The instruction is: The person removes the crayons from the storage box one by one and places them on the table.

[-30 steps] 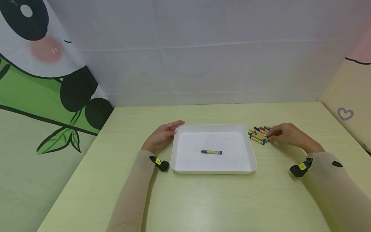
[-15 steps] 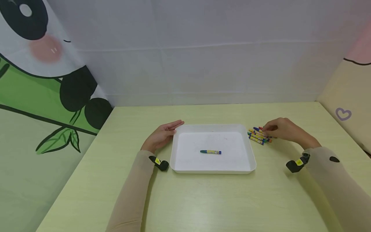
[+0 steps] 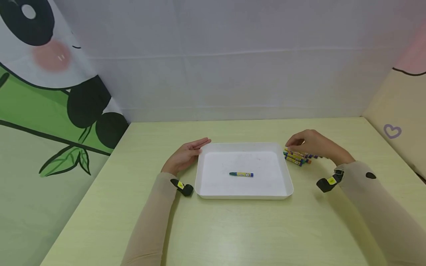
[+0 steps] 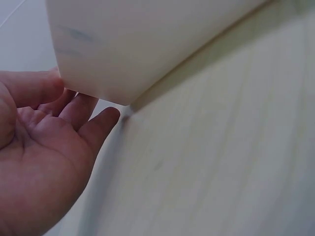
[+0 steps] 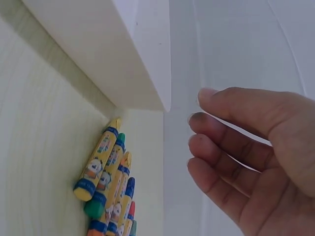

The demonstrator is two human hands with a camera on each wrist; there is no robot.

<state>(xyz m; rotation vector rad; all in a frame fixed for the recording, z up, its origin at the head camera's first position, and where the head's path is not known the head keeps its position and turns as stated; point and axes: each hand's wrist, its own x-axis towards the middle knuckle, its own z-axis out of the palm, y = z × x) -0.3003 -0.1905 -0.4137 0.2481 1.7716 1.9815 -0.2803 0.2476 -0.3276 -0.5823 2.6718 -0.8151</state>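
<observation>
A white shallow tray lies on the table in the head view, with one green wax crayon in it. My left hand touches the tray's far left corner, its fingers straight and together; the left wrist view shows the thumb tip against that corner. Over a group of wax crayons beside the tray's right wall hovers my right hand. Seen from the right wrist, its loosely bent fingers hold nothing, and a yellow crayon lies nearest to the tray. The hand hides some crayons in the head view.
The pale wooden table ends at a white cloth backdrop. A printed cloth hangs at the left and a beige one at the right. Each wrist carries a small black camera.
My right hand has moved left and farther back across the crayon group, toward the tray. Several crayons at the group's right end now show below it. The left hand and tray hold still.
</observation>
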